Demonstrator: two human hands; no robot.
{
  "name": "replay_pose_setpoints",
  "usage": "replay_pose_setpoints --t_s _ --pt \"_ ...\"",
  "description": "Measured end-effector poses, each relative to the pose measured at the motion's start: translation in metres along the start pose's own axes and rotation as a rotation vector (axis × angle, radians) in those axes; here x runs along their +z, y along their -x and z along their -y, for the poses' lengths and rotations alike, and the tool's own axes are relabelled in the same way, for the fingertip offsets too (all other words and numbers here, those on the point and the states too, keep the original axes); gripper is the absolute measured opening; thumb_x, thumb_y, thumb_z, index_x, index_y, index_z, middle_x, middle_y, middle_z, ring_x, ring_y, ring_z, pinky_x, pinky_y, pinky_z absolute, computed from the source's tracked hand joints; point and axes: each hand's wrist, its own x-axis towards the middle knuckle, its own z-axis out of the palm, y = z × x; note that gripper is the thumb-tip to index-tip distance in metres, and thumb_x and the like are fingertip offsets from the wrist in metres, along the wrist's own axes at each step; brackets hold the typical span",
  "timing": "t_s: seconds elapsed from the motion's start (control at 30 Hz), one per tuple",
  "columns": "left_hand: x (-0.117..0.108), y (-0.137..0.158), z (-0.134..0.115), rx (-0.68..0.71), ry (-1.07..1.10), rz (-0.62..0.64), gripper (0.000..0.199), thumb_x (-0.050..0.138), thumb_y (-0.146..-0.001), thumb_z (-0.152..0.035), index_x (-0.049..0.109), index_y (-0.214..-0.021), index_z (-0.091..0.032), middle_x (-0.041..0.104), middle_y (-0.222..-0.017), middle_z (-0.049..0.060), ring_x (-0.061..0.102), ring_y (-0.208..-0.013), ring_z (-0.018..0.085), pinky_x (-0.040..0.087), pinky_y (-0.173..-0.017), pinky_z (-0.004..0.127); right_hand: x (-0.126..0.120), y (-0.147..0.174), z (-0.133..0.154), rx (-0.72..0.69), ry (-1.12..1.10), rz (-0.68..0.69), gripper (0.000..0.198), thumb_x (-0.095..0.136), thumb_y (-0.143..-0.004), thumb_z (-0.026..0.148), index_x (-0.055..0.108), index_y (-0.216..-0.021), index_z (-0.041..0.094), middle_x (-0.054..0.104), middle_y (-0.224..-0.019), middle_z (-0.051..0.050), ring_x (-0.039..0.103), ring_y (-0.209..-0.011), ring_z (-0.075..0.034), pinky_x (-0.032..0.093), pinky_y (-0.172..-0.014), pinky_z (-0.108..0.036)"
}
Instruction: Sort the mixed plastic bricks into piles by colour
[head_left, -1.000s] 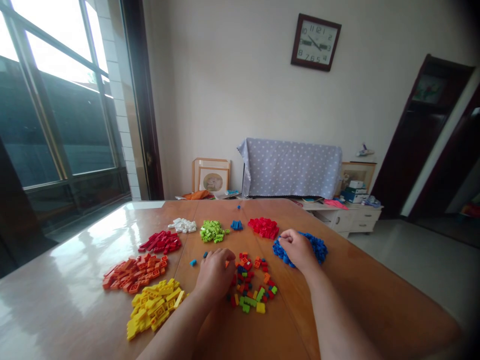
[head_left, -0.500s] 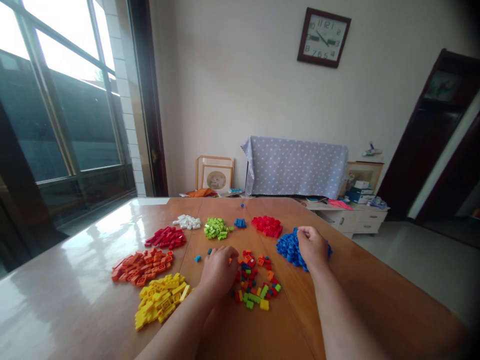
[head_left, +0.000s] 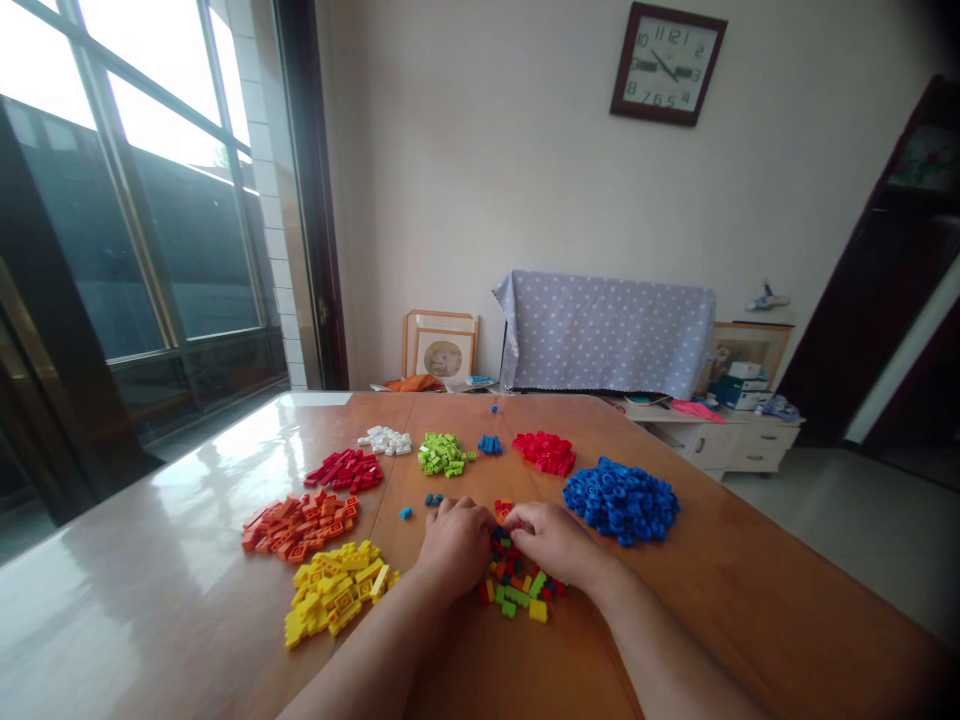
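Observation:
A mixed pile of small toy building bricks (head_left: 517, 590) in red, orange, green, yellow and blue lies on the table in front of me. My left hand (head_left: 457, 545) is at the pile's left side, fingers curled downward; whatever they hold is hidden beneath the hand. Over the pile's upper right, my right hand (head_left: 559, 545) reaches in with thumb and fingers drawn together; nothing between them can be made out. A light blue brick (head_left: 406, 513) and a pair of dark blue bricks (head_left: 433, 499) sit just beyond my left hand.
Sorted brick heaps ring the wooden table (head_left: 187, 620): yellow (head_left: 337, 590), orange (head_left: 300, 525), dark red (head_left: 343, 470), white (head_left: 385, 440), lime green (head_left: 442, 455), red (head_left: 544, 453) and large blue (head_left: 621, 500). A small blue cluster (head_left: 490, 445) stands between lime and red.
My right hand has left the large blue heap and come left to the mixed pile. My left hand stays beside that pile. The view has shifted slightly.

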Motion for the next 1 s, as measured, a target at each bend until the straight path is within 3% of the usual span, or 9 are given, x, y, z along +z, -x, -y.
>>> replay_pose_setpoints --t_s 0.17,0.3,0.47,0.6,0.77,1.0 --pt "0.0 -0.003 0.004 -0.01 0.065 -0.053 0.03 0.049 -0.085 -0.019 0.076 -0.093 -0.028 0.072 -0.106 0.006 0.059 -0.107 0.026 0.041 -0.093 0.036 -0.005 -0.002 -0.006 0.07 0.022 -0.087 0.023 0.054 -0.082 0.025 0.075 -0.091 0.022 0.069 -0.07 0.001 0.058 -0.065 -0.014 0.035 -0.058 -0.022" --pt "0.001 -0.009 0.011 -0.159 0.29 -0.161 0.035 0.044 -0.083 -0.015 0.072 -0.104 -0.021 0.072 -0.113 0.008 0.061 -0.108 0.022 0.044 -0.094 0.032 -0.01 -0.005 -0.016 0.107 0.011 -0.175 0.024 0.051 -0.084 0.026 0.073 -0.093 0.021 0.07 -0.072 0.001 0.058 -0.065 -0.015 0.038 -0.061 -0.023" --pt "0.003 -0.01 0.016 -0.39 0.724 -0.242 0.038 0.043 -0.091 -0.034 0.066 -0.114 -0.016 0.07 -0.117 0.009 0.064 -0.108 0.021 0.049 -0.089 0.03 -0.01 -0.008 -0.027 0.147 0.032 -0.236 0.024 0.051 -0.082 0.025 0.072 -0.093 0.021 0.07 -0.074 -0.001 0.061 -0.071 -0.017 0.04 -0.064 -0.024" --pt "0.004 -0.006 0.01 -0.471 0.845 -0.238 0.052 0.037 -0.094 -0.055 0.065 -0.112 -0.015 0.07 -0.118 0.012 0.063 -0.111 0.026 0.05 -0.09 0.036 -0.009 -0.01 -0.029 0.14 0.015 -0.264 0.024 0.051 -0.083 0.026 0.071 -0.093 0.021 0.072 -0.078 -0.001 0.064 -0.075 -0.018 0.042 -0.066 -0.025" --pt "0.01 -0.002 -0.005 -0.36 0.788 -0.18 0.067 0.03 -0.095 -0.068 0.064 -0.118 -0.015 0.069 -0.124 0.015 0.062 -0.117 0.029 0.049 -0.097 0.037 -0.009 -0.011 -0.031 0.164 0.032 -0.262 0.023 0.05 -0.084 0.026 0.071 -0.093 0.021 0.072 -0.082 -0.002 0.065 -0.079 -0.019 0.044 -0.069 -0.026" --pt "0.025 -0.001 -0.015 -0.183 0.823 -0.084 0.075 0.026 -0.096 -0.072 0.061 -0.127 -0.014 0.067 -0.129 0.016 0.061 -0.121 0.026 0.044 -0.107 0.036 -0.012 -0.011 -0.029 0.188 0.268 -0.264 0.028 0.048 -0.089 0.021 0.073 -0.103 0.022 0.07 -0.11 -0.008 0.064 -0.103 -0.02 0.043 -0.087 -0.028"
